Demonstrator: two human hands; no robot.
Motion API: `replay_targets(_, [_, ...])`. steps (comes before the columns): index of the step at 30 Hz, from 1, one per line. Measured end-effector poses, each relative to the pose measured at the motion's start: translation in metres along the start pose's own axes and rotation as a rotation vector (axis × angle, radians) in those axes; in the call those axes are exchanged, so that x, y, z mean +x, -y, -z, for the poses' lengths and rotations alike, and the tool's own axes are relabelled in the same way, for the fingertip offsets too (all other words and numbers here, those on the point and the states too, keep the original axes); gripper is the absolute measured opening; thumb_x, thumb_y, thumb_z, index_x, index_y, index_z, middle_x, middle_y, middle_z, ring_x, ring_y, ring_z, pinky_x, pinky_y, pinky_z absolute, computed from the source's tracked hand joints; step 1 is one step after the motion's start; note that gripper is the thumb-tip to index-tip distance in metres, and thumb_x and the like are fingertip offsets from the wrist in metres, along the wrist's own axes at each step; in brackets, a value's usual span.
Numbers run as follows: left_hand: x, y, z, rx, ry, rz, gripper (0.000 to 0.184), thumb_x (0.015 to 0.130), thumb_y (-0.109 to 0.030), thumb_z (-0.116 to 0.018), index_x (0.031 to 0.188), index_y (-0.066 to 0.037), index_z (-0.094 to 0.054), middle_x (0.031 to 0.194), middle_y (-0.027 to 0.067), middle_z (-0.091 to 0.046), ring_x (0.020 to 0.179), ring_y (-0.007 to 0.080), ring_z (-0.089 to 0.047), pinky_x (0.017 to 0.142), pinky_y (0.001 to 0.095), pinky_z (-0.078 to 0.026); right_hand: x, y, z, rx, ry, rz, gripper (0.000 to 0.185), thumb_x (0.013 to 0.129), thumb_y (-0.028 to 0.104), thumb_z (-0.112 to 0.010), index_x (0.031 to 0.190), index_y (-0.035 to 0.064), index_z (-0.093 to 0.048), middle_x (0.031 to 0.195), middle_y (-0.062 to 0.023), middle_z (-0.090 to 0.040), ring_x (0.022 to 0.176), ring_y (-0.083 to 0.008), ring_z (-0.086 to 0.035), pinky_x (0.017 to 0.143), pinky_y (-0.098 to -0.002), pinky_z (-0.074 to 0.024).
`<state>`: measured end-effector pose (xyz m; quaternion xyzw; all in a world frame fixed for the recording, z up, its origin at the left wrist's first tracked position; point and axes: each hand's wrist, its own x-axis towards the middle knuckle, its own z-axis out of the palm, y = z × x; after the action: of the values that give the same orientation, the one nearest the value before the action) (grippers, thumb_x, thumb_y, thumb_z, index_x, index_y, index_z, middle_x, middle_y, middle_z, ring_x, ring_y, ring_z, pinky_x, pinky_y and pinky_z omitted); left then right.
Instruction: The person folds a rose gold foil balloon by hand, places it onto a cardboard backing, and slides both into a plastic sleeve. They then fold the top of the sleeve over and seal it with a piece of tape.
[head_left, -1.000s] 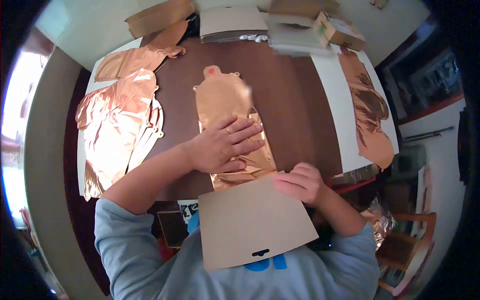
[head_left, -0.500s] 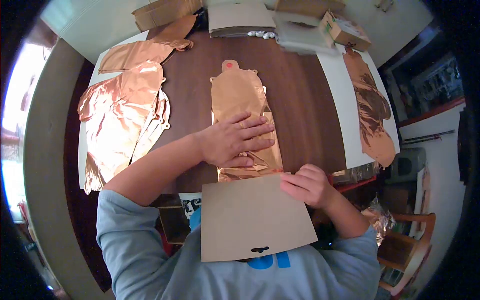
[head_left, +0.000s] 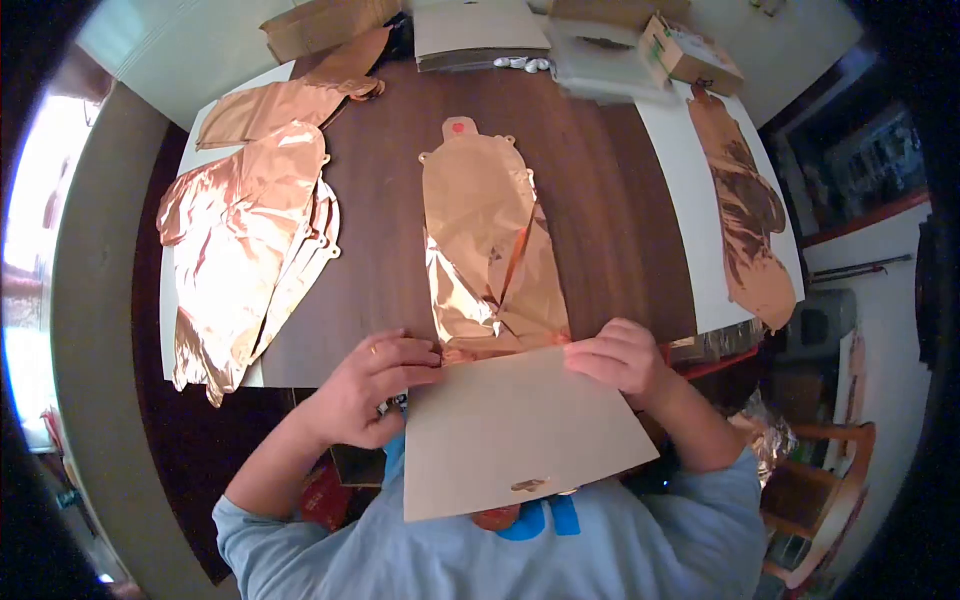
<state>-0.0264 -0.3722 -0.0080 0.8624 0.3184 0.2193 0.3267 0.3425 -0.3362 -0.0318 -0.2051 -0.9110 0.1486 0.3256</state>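
Note:
A folded rose-gold foil balloon [head_left: 480,200] lies flat on the table, its tabbed end with a red mark pointing away from me. Its near end meets the top edge of a beige cardboard sheet [head_left: 520,420], which has a hang slot and slants down toward my body. My right hand [head_left: 620,358] pinches the sheet's upper right corner beside the foil. At the upper left corner, my left hand [head_left: 380,385] has its fingers closed over the edge where card and foil meet. Its thumb is bent below, partly beside the card.
More rose-gold foil balloons [head_left: 245,230] lie piled at the left, and another [head_left: 740,210] rests on white board at the right. A cardboard stack [head_left: 480,30], clear plastic bags [head_left: 610,65] and a small box [head_left: 690,55] stand at the back. A wooden chair [head_left: 820,480] is right.
My left hand has left the middle of the foil balloon and come back to the card's upper left corner. The card's lower end has swung slightly right. My right hand stays at its corner.

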Motion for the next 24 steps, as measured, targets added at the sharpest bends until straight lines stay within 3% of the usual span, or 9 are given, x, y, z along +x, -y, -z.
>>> replay_targets(1, [-0.003,-0.002,-0.005,-0.004,0.016,0.032,0.05,0.069,-0.02,-0.066,0.116,-0.007,-0.065,0.126,0.0124,-0.061,0.124,0.0316,-0.056,0.114,0.0554,-0.03,0.0,0.0,0.0,0.004,0.011,-0.019,0.019,0.074,0.012,-0.072,0.092,0.0069,-0.069,0.095,-0.0084,-0.07,0.069,-0.0218,-0.062,0.06,-0.0354,-0.0477])
replay_targets(6, [-0.005,-0.006,-0.028,0.124,-0.113,0.081,0.052,0.069,-0.023,-0.074,0.118,-0.008,-0.065,0.123,0.0102,-0.063,0.125,0.031,-0.055,0.116,0.0568,-0.024,0.009,-0.003,0.001,0.099,0.025,-0.141,0.021,0.074,0.014,-0.073,0.093,0.0087,-0.068,0.089,-0.0094,-0.071,0.074,-0.0244,-0.067,0.062,-0.0371,-0.0491])
replay_targets(11, [0.001,-0.007,-0.059,0.215,-0.445,0.319,0.042,0.074,-0.025,-0.076,0.112,-0.011,-0.067,0.117,0.01,-0.061,0.125,0.0345,-0.05,0.115,0.0601,-0.021,0.023,-0.008,-0.003,0.275,0.12,-0.583,0.024,0.08,0.016,-0.073,0.102,0.0073,-0.068,0.088,-0.0114,-0.072,0.074,-0.0287,-0.069,0.066,-0.039,-0.0517])
replay_targets(14, [0.015,-0.02,-0.058,0.348,-0.455,0.414,0.041,0.076,-0.029,-0.078,0.11,-0.009,-0.067,0.121,0.0125,-0.058,0.128,0.0358,-0.046,0.114,0.0605,-0.02,0.049,-0.004,0.01,0.302,0.239,-0.866,0.025,0.085,0.024,-0.074,0.098,0.0028,-0.071,0.076,-0.0168,-0.069,0.067,-0.031,-0.068,0.062,-0.0401,-0.0515])
replay_targets(16, [0.016,-0.017,-0.063,0.358,-0.53,0.5,0.055,0.076,-0.033,-0.08,0.12,-0.006,-0.061,0.128,0.018,-0.053,0.13,0.0398,-0.043,0.115,0.0597,-0.02,0.06,-0.008,0.015,0.359,0.377,-1.03,0.026,0.085,0.027,-0.074,0.093,0.0023,-0.072,0.071,-0.0193,-0.067,0.064,-0.0318,-0.068,0.06,-0.0406,-0.051])
replay_targets(18, [0.017,-0.014,-0.064,0.363,-0.597,0.552,0.064,0.076,-0.034,-0.08,0.127,-0.004,-0.056,0.132,0.0206,-0.05,0.131,0.0413,-0.041,0.115,0.0594,-0.019,0.062,-0.018,0.013,0.315,0.44,-0.955,0.03,0.087,0.029,-0.073,0.091,-0.0003,-0.072,0.068,-0.0172,-0.066,0.062,-0.0261,-0.067,0.058,-0.0376,-0.0515])
replay_targets(20, [0.022,-0.017,-0.064,0.475,-0.729,0.505,0.072,0.076,-0.034,-0.08,0.133,0.0,-0.051,0.139,0.0238,-0.045,0.133,0.0439,-0.039,0.113,0.0611,-0.021,0.069,-0.022,0.014,0.272,0.516,-0.928,0.028,0.088,0.025,-0.073,0.092,-0.0028,-0.071,0.066,-0.0097,-0.067,0.058,-0.0145,-0.066,0.055,-0.0311,-0.0523])
replay_targets(21, [0.025,-0.019,-0.065,0.53,-0.796,0.481,0.076,0.076,-0.035,-0.08,0.135,0.002,-0.048,0.143,0.0254,-0.042,0.134,0.0452,-0.039,0.113,0.062,-0.022,0.069,-0.023,0.013,0.267,0.511,-0.923,0.029,0.087,0.026,-0.073,0.091,-0.0031,-0.071,0.066,-0.0102,-0.067,0.058,-0.015,-0.066,0.055,-0.0312,-0.0524])
replay_targets(24, [0.027,-0.024,-0.065,0.474,-0.501,0.191,0.08,0.074,-0.035,-0.081,0.138,0.0,-0.047,0.147,0.0242,-0.04,0.137,0.0464,-0.036,0.113,0.0623,-0.021,0.069,-0.023,0.011,0.25,0.531,-0.952,0.032,0.087,0.029,-0.073,0.092,-0.0023,-0.071,0.07,-0.0149,-0.067,0.062,-0.0219,-0.068,0.058,-0.0353,-0.0527])
